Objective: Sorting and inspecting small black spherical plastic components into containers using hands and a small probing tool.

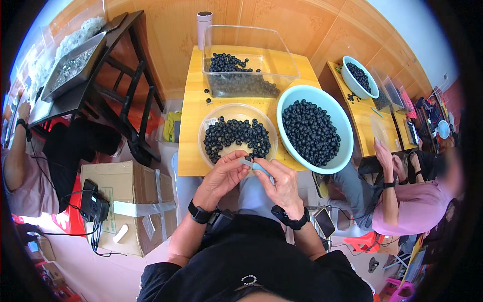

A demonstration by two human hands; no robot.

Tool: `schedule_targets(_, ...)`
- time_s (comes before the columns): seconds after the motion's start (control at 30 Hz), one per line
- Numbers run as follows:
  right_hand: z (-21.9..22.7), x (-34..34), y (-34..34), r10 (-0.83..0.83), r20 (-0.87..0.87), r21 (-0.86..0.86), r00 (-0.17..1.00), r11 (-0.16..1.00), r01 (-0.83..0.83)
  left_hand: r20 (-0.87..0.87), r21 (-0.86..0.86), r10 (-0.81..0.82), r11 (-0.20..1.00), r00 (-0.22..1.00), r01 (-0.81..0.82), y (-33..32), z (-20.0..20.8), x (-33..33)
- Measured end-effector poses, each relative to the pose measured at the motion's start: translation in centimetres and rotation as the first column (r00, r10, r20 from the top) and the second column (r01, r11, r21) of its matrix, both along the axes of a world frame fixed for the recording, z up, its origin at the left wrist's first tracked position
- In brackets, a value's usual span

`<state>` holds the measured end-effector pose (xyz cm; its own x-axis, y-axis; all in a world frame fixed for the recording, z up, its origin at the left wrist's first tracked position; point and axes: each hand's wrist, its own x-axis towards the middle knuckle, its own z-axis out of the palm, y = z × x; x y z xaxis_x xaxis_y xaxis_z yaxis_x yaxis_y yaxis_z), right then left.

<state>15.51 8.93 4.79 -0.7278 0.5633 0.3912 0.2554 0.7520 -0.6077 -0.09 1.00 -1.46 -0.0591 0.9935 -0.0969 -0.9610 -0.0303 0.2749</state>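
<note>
A yellow wooden table (190, 118) bears a clear bin (251, 74), round bowl (236, 111), blue basin (344, 123) and loose black beads (208, 100).

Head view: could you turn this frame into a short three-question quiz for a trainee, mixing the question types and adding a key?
1. Fill in: the small round pieces in the round clear bowl are ____ in colour.
2. Which hand grips the handle of the blue-handled tool? A) left B) right C) neither
3. True or false: the light-blue basin stands to the left of the round clear bowl.

Key: 1. Black. 2. B, the right hand. 3. False; the light-blue basin stands to its right.
</note>
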Motion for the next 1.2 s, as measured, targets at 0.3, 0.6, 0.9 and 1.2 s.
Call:
schedule_targets(0.3,0.1,-0.2,-0.2,-0.005,-0.032,-0.011,0.999,1.0,0.005,0.008,0.02,-0.001,1.0,1.0,0.001,0.0,-0.3,0.1)
schedule_targets(0.6,-1.7,1.1,2.4,-0.158,-0.046,0.037,0.986,0.986,0.16,-0.089,0.032,-0.009,0.999,0.996,0.012,-1.1,1.4,0.2)
schedule_targets(0.9,0.8,1.7,0.7,-0.095,-0.056,-0.052,0.994,0.994,0.092,-0.106,-0.014,0.024,1.0,0.994,-0.025,-1.1,1.8,0.4)
schedule_targets(1.2,1.0,0.7,-0.6,0.03,-0.031,-0.004,0.999,1.0,-0.03,-0.088,0.051,0.023,0.999,0.996,-0.018,-1.1,1.6,0.8)
